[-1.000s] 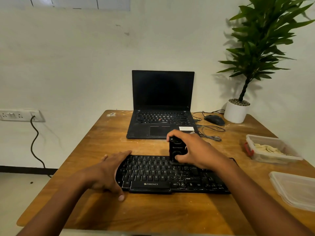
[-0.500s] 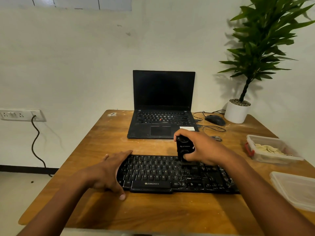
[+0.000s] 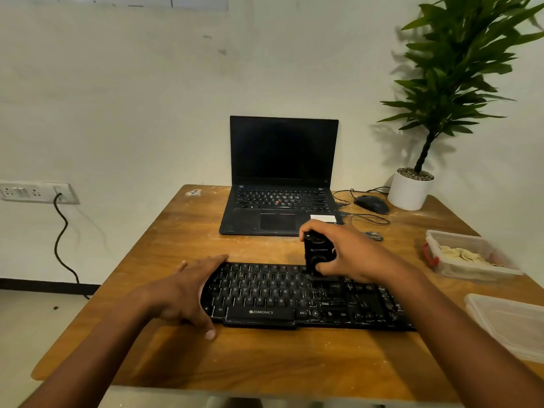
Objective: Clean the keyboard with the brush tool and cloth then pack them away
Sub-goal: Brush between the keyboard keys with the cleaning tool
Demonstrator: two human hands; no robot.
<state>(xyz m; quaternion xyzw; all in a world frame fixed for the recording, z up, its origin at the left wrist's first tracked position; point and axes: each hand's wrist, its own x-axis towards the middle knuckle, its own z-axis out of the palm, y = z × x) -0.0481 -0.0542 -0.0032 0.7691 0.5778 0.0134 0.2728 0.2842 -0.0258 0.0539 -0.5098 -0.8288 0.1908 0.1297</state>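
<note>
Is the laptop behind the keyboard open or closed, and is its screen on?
Open: the laptop has its lid raised upright, with keys and trackpad exposed. Its screen looks dark, apparently off.

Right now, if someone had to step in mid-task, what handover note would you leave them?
Left hand: fingers straight, resting on the left end of the keyboard to steady it.
Right hand: grips the black brush tool upright, its lower end on the keys towards the right of the top rows.
Cloth: apparently the pale one in the open plastic container at the table's right; its lid lies nearer the front.
Done: brushing under way.
Left: finish brushing, wipe with the cloth, pack both away.
</note>
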